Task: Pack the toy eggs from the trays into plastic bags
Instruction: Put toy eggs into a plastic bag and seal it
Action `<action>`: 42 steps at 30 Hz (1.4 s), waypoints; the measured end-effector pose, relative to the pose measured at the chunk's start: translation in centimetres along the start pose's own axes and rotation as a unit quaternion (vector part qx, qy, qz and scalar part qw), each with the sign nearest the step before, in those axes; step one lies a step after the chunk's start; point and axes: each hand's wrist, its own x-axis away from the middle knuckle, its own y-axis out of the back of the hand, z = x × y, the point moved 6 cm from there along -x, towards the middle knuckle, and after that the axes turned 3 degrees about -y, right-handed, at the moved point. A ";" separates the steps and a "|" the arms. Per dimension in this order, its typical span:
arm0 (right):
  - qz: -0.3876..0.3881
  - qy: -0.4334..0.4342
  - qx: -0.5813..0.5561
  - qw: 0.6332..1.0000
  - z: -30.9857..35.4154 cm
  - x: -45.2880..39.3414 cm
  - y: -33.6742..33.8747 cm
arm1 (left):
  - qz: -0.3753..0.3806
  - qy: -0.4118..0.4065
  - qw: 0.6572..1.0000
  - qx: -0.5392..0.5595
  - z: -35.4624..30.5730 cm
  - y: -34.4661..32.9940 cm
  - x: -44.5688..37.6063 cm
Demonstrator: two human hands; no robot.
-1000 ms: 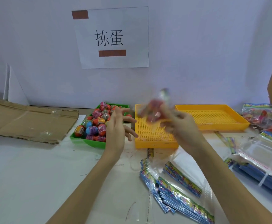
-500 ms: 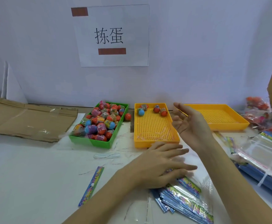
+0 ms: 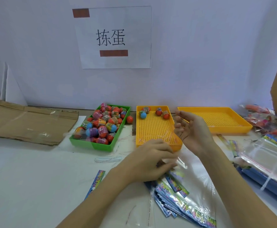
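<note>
At lower centre the left hand (image 3: 148,162) has curled onto a fresh clear plastic bag (image 3: 183,163), gripping its top, while the right hand (image 3: 192,130) hovers loosely open and empty — a new pack begins.

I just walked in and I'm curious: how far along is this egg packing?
Some is done: filled bags are piled at the far right. In hand: the left hand pinches a clear bag off the stack of empty bags; the right hand waits open. Much remains: four eggs in the near yellow tray and a heaped green tray.
</note>
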 end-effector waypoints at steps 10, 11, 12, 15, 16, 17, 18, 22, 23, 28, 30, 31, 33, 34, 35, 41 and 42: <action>0.085 0.103 0.314 0.940 1.0 0.0 -1.3 | -0.289 0.308 0.856 0.299 6.4 4.4 2.1; 0.106 0.113 0.361 0.919 0.8 0.2 -1.7 | -0.315 0.323 0.829 0.328 7.0 4.5 2.4; 0.125 0.113 0.399 0.901 0.5 0.4 -2.0 | -0.334 0.328 0.809 0.356 7.3 4.7 2.7; 0.139 0.103 0.431 0.885 -0.2 0.5 -2.1 | -0.357 0.341 0.759 0.425 7.8 5.0 2.9; 0.127 0.113 0.404 0.899 -0.1 0.5 -1.9 | -0.358 0.352 0.746 0.438 7.9 4.8 3.0; 0.111 0.118 0.361 0.918 0.1 0.4 -1.8 | -0.357 0.364 0.742 0.437 8.2 4.6 3.1; 0.096 0.116 0.320 0.935 0.1 0.4 -1.6 | -0.349 0.379 0.745 0.423 8.4 4.5 3.2; 0.055 0.144 0.305 0.940 0.3 0.5 -1.4 | -0.352 0.396 0.742 0.410 8.6 3.9 3.3; 0.047 0.152 0.325 0.932 0.3 0.5 -1.4 | -0.361 0.383 0.734 0.429 8.5 3.9 3.2; 0.020 0.194 0.341 0.920 0.9 0.5 -1.3 | -0.314 0.348 0.736 0.488 8.9 4.7 3.1; 0.032 0.187 0.342 0.920 1.1 0.5 -1.2 | -0.298 0.356 0.753 0.467 9.3 5.0 3.3; 0.031 0.185 0.342 0.921 1.1 0.5 -1.1 | -0.296 0.363 0.762 0.447 9.4 5.1 3.5; 0.012 0.184 0.338 0.923 1.1 0.4 -0.9 | -0.308 0.375 0.770 0.413 9.7 5.1 3.9; 0.005 0.179 0.334 0.925 1.0 0.4 -0.8 | -0.315 0.377 0.772 0.404 9.9 5.0 4.0; 0.004 0.171 0.337 0.926 0.9 0.4 -0.8 | -0.326 0.380 0.770 0.396 10.0 5.0 4.1; 0.031 0.118 0.308 0.943 0.0 0.4 -1.1 | -0.303 0.354 0.763 0.448 9.9 4.7 3.5; 0.032 0.116 0.299 0.947 0.0 0.4 -1.2 | -0.285 0.355 0.776 0.436 9.9 4.5 3.4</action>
